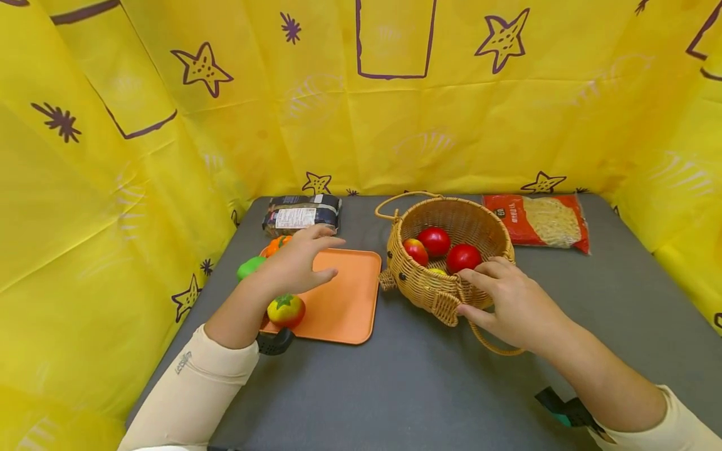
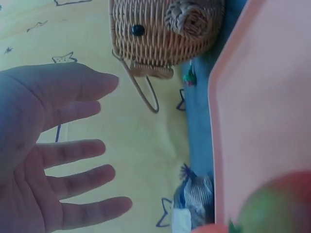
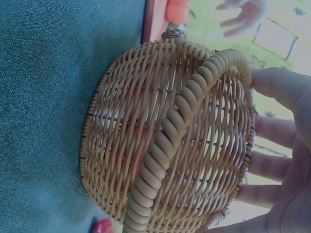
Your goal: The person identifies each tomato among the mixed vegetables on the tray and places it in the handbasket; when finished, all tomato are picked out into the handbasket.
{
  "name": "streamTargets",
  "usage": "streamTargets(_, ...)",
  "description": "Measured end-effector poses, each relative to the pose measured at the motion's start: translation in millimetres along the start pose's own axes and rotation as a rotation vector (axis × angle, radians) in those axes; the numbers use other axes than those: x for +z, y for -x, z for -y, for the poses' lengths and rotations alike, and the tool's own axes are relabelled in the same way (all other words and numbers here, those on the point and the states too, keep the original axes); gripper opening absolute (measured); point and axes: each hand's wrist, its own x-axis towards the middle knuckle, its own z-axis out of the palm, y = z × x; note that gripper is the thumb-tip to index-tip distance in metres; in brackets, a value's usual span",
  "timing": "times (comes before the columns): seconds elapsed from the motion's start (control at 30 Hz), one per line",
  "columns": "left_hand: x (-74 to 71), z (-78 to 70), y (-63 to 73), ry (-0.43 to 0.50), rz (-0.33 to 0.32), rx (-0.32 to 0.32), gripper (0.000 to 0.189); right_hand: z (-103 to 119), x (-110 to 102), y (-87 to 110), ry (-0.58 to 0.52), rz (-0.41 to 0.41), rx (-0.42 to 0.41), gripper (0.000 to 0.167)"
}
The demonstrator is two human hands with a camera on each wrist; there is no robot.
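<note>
My left hand [image 1: 298, 263] hovers with spread, straight fingers above the orange tray [image 1: 346, 300]. Under my left wrist, a red-yellow toy fruit with a green star-shaped top [image 1: 286, 311] sits on the tray. Partly hidden behind my left forearm are a green toy item [image 1: 249, 268] and an orange one [image 1: 276, 245]. My right hand [image 1: 507, 300] is at the near right rim of a wicker basket [image 1: 429, 291], fingers extended over the edge, thumb spread apart outside. Red toy fruits [image 1: 464, 258] and a bit of yellow show inside it. In the right wrist view, the rim [image 3: 250, 145] hides my fingertips.
A dark package with a white label [image 1: 301, 216] lies behind the tray. Behind the basket to the right is a red bag of pale noodle-like food [image 1: 538, 220]. The basket's loop handles [image 1: 496, 347] stick out on both sides. Yellow patterned cloth [image 1: 366, 138] encloses the grey table.
</note>
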Motion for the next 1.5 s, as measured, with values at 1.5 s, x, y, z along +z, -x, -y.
streamTargets(1.5, 36.9, 49.2, 51.3, -0.135, 0.163, -0.057, 0.031, -1, 1, 0.2, 0.000, -0.010, 0.000, 0.053)
